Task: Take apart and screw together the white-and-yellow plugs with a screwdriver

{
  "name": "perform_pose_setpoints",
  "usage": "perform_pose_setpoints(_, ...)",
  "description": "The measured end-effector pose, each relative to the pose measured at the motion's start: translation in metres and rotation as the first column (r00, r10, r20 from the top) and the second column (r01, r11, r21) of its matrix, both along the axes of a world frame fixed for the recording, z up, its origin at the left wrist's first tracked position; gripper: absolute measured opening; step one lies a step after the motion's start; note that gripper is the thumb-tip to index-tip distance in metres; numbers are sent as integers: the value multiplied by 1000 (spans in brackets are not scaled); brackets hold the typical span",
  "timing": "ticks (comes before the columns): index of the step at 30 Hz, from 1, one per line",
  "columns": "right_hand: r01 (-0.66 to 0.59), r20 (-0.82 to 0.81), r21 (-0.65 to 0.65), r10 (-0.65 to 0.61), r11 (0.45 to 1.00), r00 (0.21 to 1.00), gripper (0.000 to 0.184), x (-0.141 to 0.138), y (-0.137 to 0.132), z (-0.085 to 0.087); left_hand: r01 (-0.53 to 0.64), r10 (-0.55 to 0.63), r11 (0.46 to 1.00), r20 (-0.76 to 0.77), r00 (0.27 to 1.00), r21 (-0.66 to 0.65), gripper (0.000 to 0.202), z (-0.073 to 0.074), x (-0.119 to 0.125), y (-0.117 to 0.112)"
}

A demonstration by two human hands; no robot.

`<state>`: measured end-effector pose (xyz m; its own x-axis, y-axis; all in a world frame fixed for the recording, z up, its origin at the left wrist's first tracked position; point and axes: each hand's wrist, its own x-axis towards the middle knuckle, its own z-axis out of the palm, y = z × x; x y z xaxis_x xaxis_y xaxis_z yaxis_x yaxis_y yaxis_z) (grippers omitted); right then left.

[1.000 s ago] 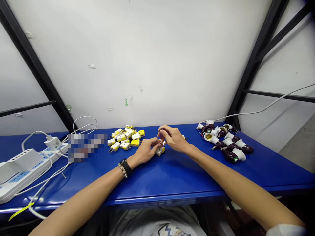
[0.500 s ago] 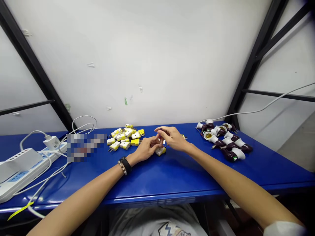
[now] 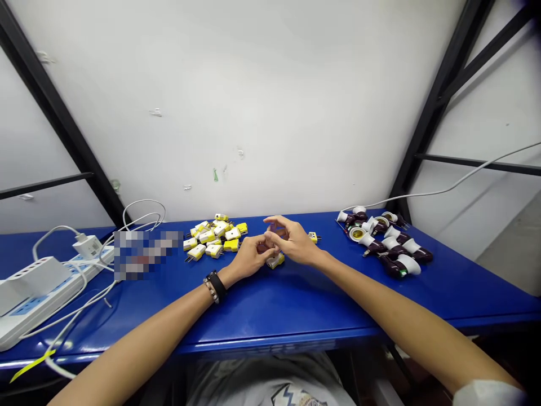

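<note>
My left hand (image 3: 249,257) is closed, with its fingertips pinched around something I cannot make out. My right hand (image 3: 293,243) meets it from the other side, its index finger raised and curved and its thumb and other fingers bent in at the left fingertips. What lies between the hands is mostly hidden. Just below them, partly covered, a yellow-and-white plug adapter (image 3: 276,261) rests on the blue table (image 3: 270,304). Behind my right wrist lies another yellow-and-white plug (image 3: 313,237) with its metal prongs pointing right.
Left of my hands is a pile of yellow-and-white plugs (image 3: 213,237). At right lie several dark purple lamp holders with white sockets (image 3: 393,244). A white power strip (image 3: 54,293) with tangled cables is at far left, near a pixelated patch. Black metal posts frame the white wall.
My right index finger has lifted away from the thumb, and the dark reddish bit seen between the fingertips is now hidden. Both hands stay at nearly the same place.
</note>
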<state>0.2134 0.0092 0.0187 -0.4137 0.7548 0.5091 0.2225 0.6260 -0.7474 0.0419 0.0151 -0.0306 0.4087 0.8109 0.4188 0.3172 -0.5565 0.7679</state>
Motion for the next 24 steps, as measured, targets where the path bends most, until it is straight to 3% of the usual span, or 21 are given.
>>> perform_pose_setpoints(3,45,-14,11,-45,999,999,25,0,1,-2,39,-38,999,37,999,-3,23,1,1,1)
perform_pose_setpoints(6,7,7,-7,-7,1000,1000,29,2,3,-3,80,-80,997,0,997,19,26,4,1,0)
perform_pose_setpoints(12,60,10,29,-61,998,998,26,1,4,-4,-69,70,996,-12,997,64,28,3,1,0)
perform_pose_setpoints(17,-4,21,-26,4,1000,1000,27,2,4,-3,13,-9,995,-51,999,94,24,5,2,-1)
perform_pose_setpoints(24,51,-3,7,-51,999,999,23,2,4,0,-104,115,987,-80,990,122,27,3,1,1)
